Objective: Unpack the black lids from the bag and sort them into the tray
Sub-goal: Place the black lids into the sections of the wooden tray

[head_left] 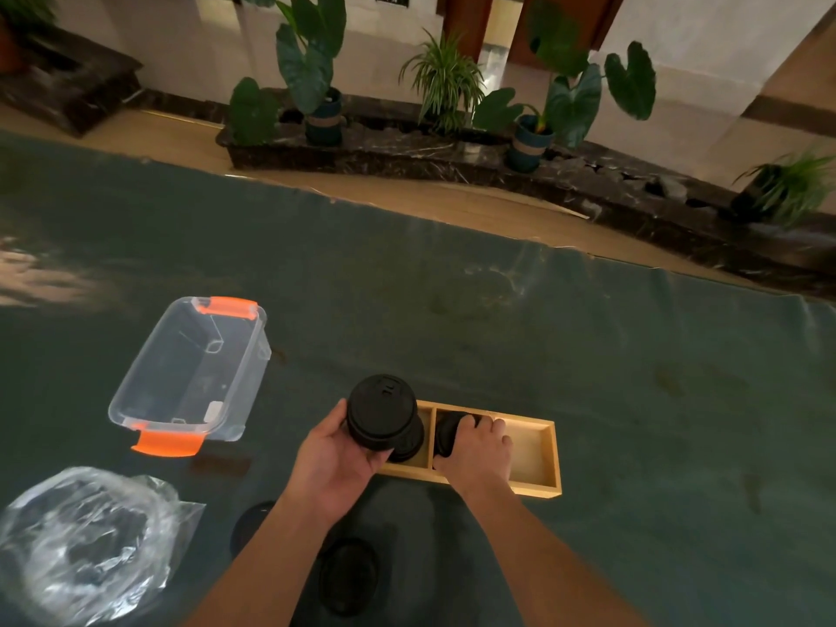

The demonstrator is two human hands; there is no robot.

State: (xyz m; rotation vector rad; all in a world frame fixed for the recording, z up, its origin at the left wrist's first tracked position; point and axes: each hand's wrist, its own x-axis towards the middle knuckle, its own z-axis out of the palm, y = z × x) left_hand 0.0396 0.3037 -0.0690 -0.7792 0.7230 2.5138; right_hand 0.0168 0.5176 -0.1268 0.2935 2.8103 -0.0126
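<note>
A wooden tray [534, 450] with divided compartments lies on the green cloth in front of me. My left hand [337, 459] grips a stack of black lids [382, 411] held just above the tray's left compartment, where more black lids [409, 448] lie. My right hand [477, 448] rests in the middle compartment, closed over another black lid [448, 434]. The right compartment holds nothing. A crumpled clear plastic bag [86, 543] lies at the near left. Two loose black lids [348, 576] [248, 522] lie on the cloth under my arms.
A clear plastic box [192, 373] with orange latches stands to the left of the tray. The green cloth [633, 355] covers the table to its far edge. Beyond it are potted plants [316, 70] on a dark stone ledge.
</note>
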